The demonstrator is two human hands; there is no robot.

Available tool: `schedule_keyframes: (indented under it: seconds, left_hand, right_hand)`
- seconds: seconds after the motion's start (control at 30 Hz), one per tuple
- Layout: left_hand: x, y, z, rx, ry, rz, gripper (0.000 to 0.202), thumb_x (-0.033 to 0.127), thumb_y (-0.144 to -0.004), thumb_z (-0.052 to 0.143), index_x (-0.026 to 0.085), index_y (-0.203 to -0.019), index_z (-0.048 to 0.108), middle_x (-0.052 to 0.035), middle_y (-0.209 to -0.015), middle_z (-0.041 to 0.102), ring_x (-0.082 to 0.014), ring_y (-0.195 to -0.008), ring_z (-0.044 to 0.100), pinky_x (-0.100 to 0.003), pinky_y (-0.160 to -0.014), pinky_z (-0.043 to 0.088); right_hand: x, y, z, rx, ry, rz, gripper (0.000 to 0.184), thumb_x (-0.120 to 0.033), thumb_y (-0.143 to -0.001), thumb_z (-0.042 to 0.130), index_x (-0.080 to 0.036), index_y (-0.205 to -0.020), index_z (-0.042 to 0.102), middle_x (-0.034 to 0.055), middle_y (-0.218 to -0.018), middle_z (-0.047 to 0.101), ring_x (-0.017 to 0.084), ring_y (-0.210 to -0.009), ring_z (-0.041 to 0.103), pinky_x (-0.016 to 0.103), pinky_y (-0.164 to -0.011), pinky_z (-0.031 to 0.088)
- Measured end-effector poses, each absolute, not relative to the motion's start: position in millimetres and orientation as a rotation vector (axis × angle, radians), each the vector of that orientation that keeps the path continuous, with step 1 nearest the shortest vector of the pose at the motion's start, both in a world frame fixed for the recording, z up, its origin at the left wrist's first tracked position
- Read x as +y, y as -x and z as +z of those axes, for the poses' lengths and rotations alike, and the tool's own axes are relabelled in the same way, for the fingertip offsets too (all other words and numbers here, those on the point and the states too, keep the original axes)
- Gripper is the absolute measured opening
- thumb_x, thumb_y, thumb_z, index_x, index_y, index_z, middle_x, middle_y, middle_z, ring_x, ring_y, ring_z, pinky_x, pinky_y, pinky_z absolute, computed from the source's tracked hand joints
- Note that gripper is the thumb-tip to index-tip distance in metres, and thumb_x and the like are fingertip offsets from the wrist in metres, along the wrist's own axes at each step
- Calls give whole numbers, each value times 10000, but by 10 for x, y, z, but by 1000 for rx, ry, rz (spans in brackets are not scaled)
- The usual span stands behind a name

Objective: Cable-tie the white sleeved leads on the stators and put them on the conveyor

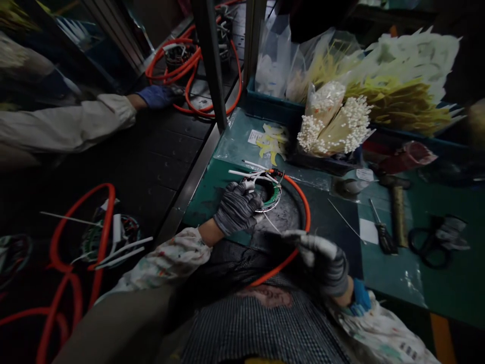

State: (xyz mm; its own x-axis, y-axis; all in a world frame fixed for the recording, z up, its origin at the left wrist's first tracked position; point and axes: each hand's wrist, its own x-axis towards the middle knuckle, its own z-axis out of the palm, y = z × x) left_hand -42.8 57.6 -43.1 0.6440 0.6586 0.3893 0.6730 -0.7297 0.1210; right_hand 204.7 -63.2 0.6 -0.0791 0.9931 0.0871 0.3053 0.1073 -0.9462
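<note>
A ring-shaped motor stator [273, 199] with a green inner wall and white sleeved leads lies on the dark mat before me. My left hand [238, 207], in a grey striped glove, is closed on its near left side. From the stator's near edge a thin white cord [271, 223] runs toward my right hand [322, 258], whose gloved fingertips are pinched together at the cord's end. A thick orange cable [305, 202] leaves the stator's top, curves around to the right and passes beside my right fingers toward my lap.
On the right lie a screwdriver [383, 232], a hammer [399, 215], a thin rod [344, 220] and black-handled scissors [430, 242]. Behind stand a box of white sleeves [333, 126] and yellow insulation pieces [405, 103]. Leftward, a conveyor [151, 159] carries other stators; a co-worker's blue-gloved hand [159, 96] reaches over it.
</note>
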Motion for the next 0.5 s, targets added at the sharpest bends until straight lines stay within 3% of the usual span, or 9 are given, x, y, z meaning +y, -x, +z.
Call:
schedule_keyframes:
  seconds: [0.17, 0.37, 0.5]
  left_hand:
    - [607, 489, -392, -1034, 2808, -731, 297, 506, -945, 732, 256, -1102, 768, -51, -1164, 831, -350, -1276, 678, -533, -1066, 492]
    - [671, 518, -346, -1031, 2912, -906, 187, 423, -915, 775, 285, -1040, 789, -37, -1090, 847, -331, -1197, 708, -536, -1009, 548]
    - [691, 502, -372, -1114, 2926, -898, 172, 444, -876, 834, 296, -955, 795, -30, -992, 843, -337, -1199, 710, -542, -1027, 541]
  right_hand:
    - [-393, -1796, -122, -1801, 1439, 825, 232, -379, -998, 691, -326, -1177, 829, 39, -1091, 872, 258, -953, 842, 378, -852, 710]
    - [228, -1690, -167, -1819, 1562, 655, 335, -432, -972, 749, -244, -1246, 791, 93, -1014, 861, 269, -840, 790, 374, -773, 632]
    - [442, -1631, -46, -1856, 1494, 774, 219, -407, -999, 691, -232, -1002, 822, 70, -890, 839, 241, -789, 749, 370, -790, 590]
